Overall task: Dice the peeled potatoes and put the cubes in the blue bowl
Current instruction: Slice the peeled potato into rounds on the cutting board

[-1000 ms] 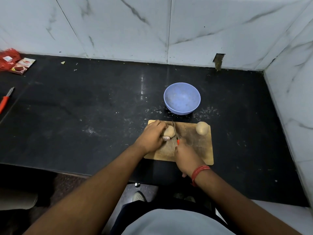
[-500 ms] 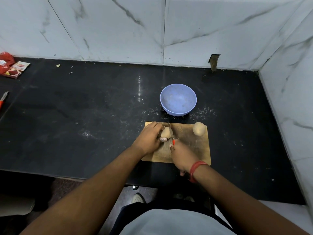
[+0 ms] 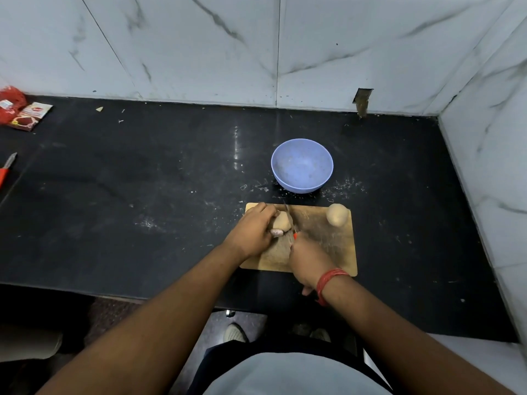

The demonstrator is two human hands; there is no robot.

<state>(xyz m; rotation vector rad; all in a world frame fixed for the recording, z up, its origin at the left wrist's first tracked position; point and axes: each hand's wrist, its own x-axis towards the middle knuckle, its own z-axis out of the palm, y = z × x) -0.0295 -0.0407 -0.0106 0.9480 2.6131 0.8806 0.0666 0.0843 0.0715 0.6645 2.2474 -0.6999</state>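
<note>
The left hand (image 3: 252,230) is gripping the potato (image 3: 282,223) before the bowl (image 3: 301,166), the right (image 3: 309,256) clasping the knife (image 3: 290,219); fingertips should be staying tucked away.

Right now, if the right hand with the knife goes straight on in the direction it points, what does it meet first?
Probably the blue bowl. The right hand points its knife away from the body, beside the potato held by the left hand. Bare cutting board lies between; depth is unclear.

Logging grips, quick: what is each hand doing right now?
Left hand: holding the potato on the board.
Right hand: gripping the knife.
</note>
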